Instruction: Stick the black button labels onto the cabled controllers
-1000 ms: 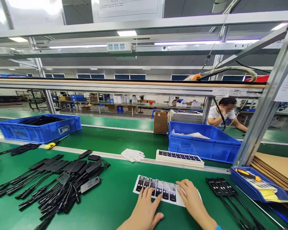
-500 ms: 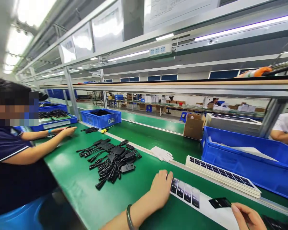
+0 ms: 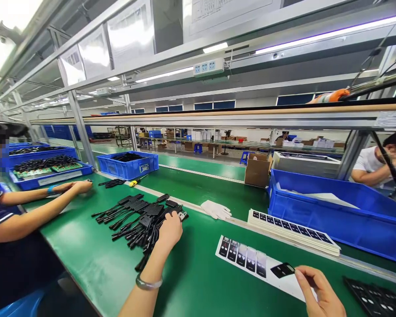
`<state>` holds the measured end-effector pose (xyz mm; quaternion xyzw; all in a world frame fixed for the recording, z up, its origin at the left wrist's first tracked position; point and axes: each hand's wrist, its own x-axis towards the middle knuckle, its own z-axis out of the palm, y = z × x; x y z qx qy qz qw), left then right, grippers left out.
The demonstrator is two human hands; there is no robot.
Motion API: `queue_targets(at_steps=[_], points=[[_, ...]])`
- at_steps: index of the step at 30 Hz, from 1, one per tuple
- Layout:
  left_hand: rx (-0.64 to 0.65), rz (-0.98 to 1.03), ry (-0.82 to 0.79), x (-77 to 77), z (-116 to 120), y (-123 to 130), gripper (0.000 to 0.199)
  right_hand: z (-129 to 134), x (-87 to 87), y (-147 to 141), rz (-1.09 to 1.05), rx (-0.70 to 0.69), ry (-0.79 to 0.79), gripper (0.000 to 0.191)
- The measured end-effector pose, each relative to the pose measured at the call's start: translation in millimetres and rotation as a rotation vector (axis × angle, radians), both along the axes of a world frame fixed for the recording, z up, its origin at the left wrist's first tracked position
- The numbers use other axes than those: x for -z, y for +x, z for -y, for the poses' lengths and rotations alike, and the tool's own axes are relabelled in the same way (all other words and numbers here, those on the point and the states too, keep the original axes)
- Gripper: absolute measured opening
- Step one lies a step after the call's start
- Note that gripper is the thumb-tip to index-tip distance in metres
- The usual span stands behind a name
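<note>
My left hand (image 3: 170, 230) is at the right end of the pile of black cabled boxes (image 3: 141, 215), its fingers closed on one small black box (image 3: 184, 215) whose grey face shows. Between the thumb and finger of my right hand (image 3: 320, 290) is a black label (image 3: 283, 270) by its corner. It is tilted over the white label strip (image 3: 226, 259), which lies on the green table and bears several black labels in a row at its left part.
Behind the strip are a stack of label sheets (image 3: 293, 233), a white glove (image 3: 216, 210) and a blue bin (image 3: 336, 215). More black labelled pieces (image 3: 376, 295) lie at the right. A co-worker's hands (image 3: 81, 187) are at the left, near blue crates (image 3: 128, 165).
My left hand has left the end of the label strip and moved left to the pile, closing on a box. My right hand still holds the label. The view has turned slightly right.
</note>
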<state>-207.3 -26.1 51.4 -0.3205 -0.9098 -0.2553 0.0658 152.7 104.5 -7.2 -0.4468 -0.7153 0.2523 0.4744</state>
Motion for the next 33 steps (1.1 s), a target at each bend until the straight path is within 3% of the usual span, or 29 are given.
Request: queue_targets(at_steps=[4, 7, 12, 15, 18, 24, 33], points=[[0.169, 0.148, 0.284, -10.3, -11, 18, 0.035, 9, -4.4, -7, -0.147, -0.045, -0.119, 0.035], [0.358, 0.43, 0.433, -7.1, -21, 45, 0.046, 11, -5.4, -10, -0.271, -0.161, -0.193, 0.035], [0.651, 1.081, 0.418, 22.5, -30, 122, 0.059, 19, -7.8, -14, -0.421, -0.308, -0.35, 0.035], [0.683, 1.425, 0.449, 40.1, -25, 160, 0.055, 27, -9.4, -17, -0.449, -0.362, -0.414, 0.033], [0.721, 1.742, 0.494, 48.0, -17, 179, 0.051, 31, -9.6, -18, -0.441, -0.399, -0.416, 0.03], [0.849, 1.695, 0.397, 48.5, -10, 186, 0.05, 36, -14.2, -19, -0.411, -0.433, -0.459, 0.03], [0.895, 1.728, 0.319, 46.0, -7, 191, 0.056, 43, -22.2, -25, -0.303, -0.421, -0.513, 0.037]])
